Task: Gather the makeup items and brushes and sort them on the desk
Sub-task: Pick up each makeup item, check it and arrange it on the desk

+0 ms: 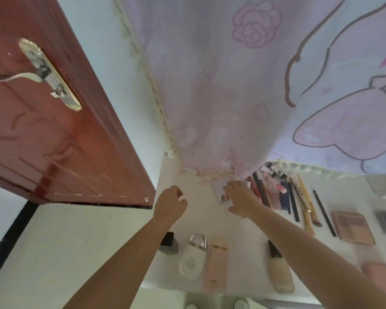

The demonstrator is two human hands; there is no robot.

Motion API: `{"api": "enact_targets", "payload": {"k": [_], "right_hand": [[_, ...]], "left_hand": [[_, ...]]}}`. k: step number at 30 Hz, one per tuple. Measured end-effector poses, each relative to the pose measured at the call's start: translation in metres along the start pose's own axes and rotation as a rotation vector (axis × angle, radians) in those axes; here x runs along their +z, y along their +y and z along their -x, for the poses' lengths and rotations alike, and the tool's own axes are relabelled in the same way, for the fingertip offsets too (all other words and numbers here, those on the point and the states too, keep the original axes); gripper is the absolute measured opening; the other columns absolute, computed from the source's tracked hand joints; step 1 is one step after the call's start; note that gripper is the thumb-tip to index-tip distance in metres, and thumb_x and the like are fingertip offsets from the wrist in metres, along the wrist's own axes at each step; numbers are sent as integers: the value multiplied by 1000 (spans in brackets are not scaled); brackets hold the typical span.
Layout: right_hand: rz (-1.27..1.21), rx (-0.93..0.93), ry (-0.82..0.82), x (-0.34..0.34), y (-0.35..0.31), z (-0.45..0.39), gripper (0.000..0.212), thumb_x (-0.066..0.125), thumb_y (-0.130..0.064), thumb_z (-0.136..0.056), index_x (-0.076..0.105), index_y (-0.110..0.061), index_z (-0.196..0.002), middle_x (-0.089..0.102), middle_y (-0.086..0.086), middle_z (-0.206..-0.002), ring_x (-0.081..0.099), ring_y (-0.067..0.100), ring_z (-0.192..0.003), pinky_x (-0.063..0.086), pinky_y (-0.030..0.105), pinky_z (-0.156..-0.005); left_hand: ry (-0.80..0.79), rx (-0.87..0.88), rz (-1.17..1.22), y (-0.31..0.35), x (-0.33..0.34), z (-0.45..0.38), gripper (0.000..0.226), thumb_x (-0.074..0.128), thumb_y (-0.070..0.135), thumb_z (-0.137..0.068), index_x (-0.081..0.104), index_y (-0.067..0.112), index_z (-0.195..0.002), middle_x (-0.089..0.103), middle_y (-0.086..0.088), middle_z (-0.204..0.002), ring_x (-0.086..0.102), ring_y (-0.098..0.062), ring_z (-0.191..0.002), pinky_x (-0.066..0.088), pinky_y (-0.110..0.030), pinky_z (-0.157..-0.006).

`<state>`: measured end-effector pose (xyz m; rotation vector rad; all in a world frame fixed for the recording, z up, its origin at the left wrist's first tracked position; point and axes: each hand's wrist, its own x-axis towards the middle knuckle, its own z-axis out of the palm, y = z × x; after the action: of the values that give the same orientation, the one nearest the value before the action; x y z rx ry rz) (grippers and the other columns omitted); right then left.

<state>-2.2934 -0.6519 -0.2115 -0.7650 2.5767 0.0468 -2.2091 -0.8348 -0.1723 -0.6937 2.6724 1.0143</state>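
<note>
red door (54, 130), white wall (103, 52), floral curtain (254, 74)

i see both bare forearms reaching forward and up from the bottom of the view, well apart at the elbows and drawing nearer at the hands. my left hand (170, 202) hangs with the back toward me, fingers loosely curled inward and holding nothing, thumb tucked toward the fingertips. my right hand (240, 198) stretches further forward, palm down, fingers extended and slightly spread, thumb out to the side. the two hands are near each other but not touching.
</note>
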Motion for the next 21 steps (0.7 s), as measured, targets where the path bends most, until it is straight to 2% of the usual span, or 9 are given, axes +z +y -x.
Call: {"api": "enact_targets", "payload": {"k": [2,4,8,10,13,15,18,20,21], "right_hand": [[194,-58,-27,-6,-2,-23,68,59,-11,-83,23,-14,-140,15,7,-150,15,27,-139,31,40,-108],[272,-103,-52,-8,-3,-42,75,58,-11,-83,14,-16,-144,11,7,-151,13,28,-140,29,41,-109],[320,-226,-78,-6,-6,-65,77,60,-20,-79,18,-23,-143,31,7,-141,36,29,-127,37,42,-102],[68,-213,-29,-11,-4,-62,75,66,-19,-74,29,-20,-139,40,7,-132,44,26,-119,41,35,-97],[-673,-123,68,-29,0,-37,68,74,-9,-72,41,-8,-131,45,10,-126,48,20,-114,42,19,-89],[-1083,-26,73,-37,4,-13,64,73,2,-71,44,-8,-128,46,8,-120,49,17,-107,47,18,-80],[-1396,20,56,-38,12,18,54,64,12,-74,46,-11,-120,50,4,-115,55,12,-88,51,12,-66],[-1544,31,32,-36,17,33,51,60,13,-76,47,-4,-123,59,-1,-99,60,7,-70,51,11,-56],[-1631,30,13,-34,21,40,54,65,9,-74,47,-1,-124,64,-3,-86,62,5,-62,50,11,-53]], "left_hand": [[-4,19,-43,-4,-6,-4,31,51,13,-89,50,4,-119,55,-10,-121,51,-21,-111,39,-25,-89],[-17,28,-77,-11,-10,-7,32,51,14,-90,50,5,-120,53,-10,-123,50,-22,-113,39,-26,-92],[-52,31,-105,-21,-15,-7,31,51,15,-89,51,8,-119,52,-9,-124,50,-22,-111,39,-28,-91],[-47,38,-90,-22,-17,-7,30,54,16,-88,52,8,-117,52,-11,-122,51,-23,-107,39,-28,-90],[-40,45,1,-19,-18,-9,34,59,19,-87,52,10,-118,48,-7,-126,47,-19,-116,35,-24,-94],[-90,63,102,-12,-15,-8,39,61,21,-86,50,12,-121,47,-4,-130,46,-14,-118,36,-23,-96],[-192,110,212,7,-9,-3,46,62,25,-85,46,15,-127,47,3,-130,47,-10,-116,40,-22,-96],[-270,145,247,25,-5,1,48,61,27,-87,44,14,-130,47,7,-122,50,-11,-114,42,-23,-93],[-319,156,289,34,-2,4,46,59,26,-88,45,14,-130,49,6,-119,53,-13,-110,45,-23,-89]]}}
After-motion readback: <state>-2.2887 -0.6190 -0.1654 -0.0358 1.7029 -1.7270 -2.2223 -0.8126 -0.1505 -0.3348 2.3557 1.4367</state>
